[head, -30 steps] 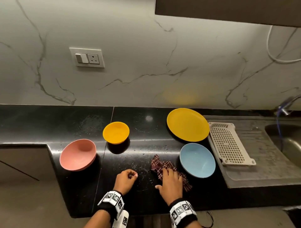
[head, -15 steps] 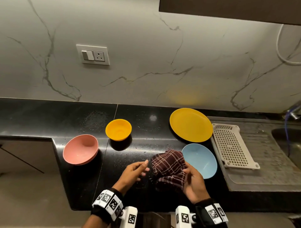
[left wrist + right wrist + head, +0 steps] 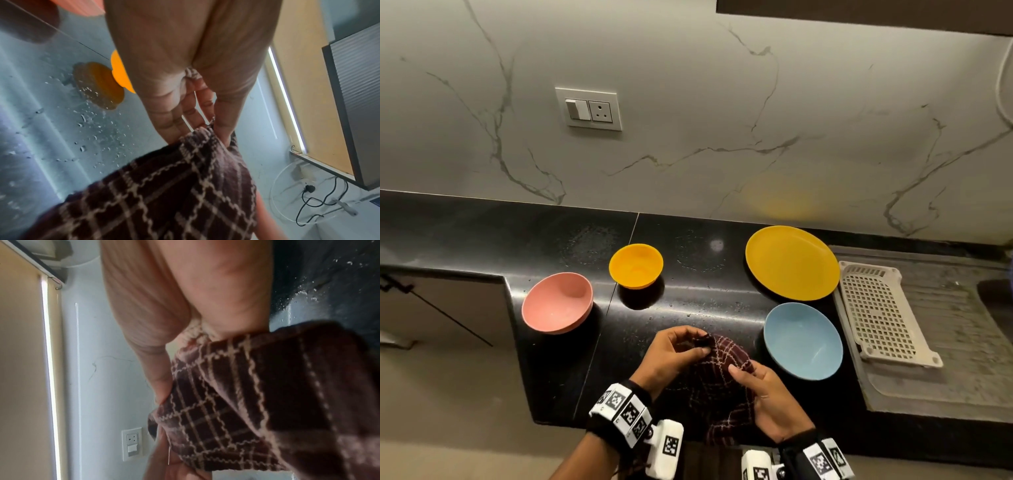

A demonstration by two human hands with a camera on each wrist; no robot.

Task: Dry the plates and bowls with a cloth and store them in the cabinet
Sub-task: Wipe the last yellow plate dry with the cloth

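A dark maroon checked cloth [image 3: 717,387] is held up above the black counter's front edge by both hands. My left hand [image 3: 677,351] pinches its top left corner, and the left wrist view shows fingers and thumb closed on the cloth [image 3: 168,186]. My right hand [image 3: 763,394] grips its right edge, thumb on the cloth [image 3: 236,402]. On the counter stand a pink bowl [image 3: 557,307], a small yellow bowl [image 3: 636,264], a yellow plate [image 3: 792,262] and a blue bowl [image 3: 803,340] just right of the cloth.
A white perforated drain tray [image 3: 880,313] lies on the steel draining board [image 3: 962,342] at the right, beside the sink. Water drops dot the black counter [image 3: 688,291]. A wall socket [image 3: 588,109] sits above; a dark cabinet underside [image 3: 859,13] shows top right.
The cloth lay on the counter under my right hand a second ago. Both hands have since lifted it, and my left hand has taken hold of its top corner.
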